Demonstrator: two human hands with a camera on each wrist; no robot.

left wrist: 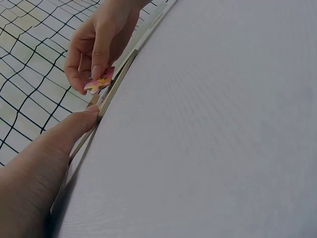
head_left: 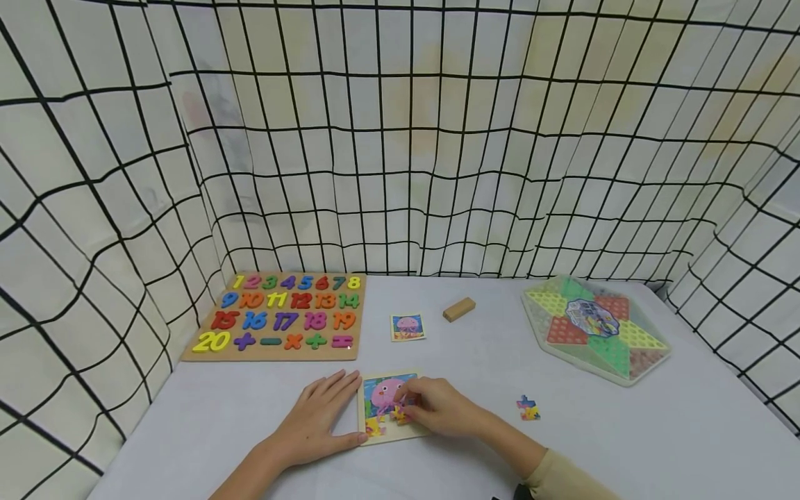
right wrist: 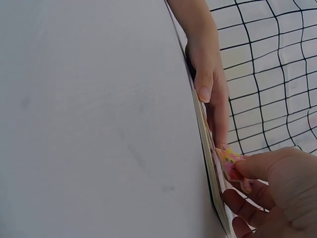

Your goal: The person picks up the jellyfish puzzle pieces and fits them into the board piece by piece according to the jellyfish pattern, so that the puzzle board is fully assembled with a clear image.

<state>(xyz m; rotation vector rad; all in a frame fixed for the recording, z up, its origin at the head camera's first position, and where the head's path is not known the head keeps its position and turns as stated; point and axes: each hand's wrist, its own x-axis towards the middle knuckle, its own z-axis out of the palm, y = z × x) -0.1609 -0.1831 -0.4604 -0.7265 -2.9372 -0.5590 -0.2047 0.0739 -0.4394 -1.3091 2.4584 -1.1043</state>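
Note:
A framed jigsaw puzzle (head_left: 382, 394) with a pink octopus picture lies on the white table, its lower right part bare wood. My left hand (head_left: 321, 420) rests along the puzzle's left edge with fingers extended, the thumb on the lower left corner. Over the puzzle, my right hand (head_left: 445, 408) pinches a yellow and pink jigsaw piece (right wrist: 231, 162) between thumb and fingers. In the left wrist view the same piece (left wrist: 100, 82) is held tilted, just above the frame. Another jigsaw piece (head_left: 528, 408), blue, pink and yellow, lies on the table to the right.
Behind the puzzle lie a small octopus picture card (head_left: 407, 327) and a wooden block (head_left: 459, 309). A number board (head_left: 269, 353) stands back left, and a hexagonal game box (head_left: 596, 326) back right. Black-grid white curtains (head_left: 425, 153) enclose the table (head_left: 475, 458).

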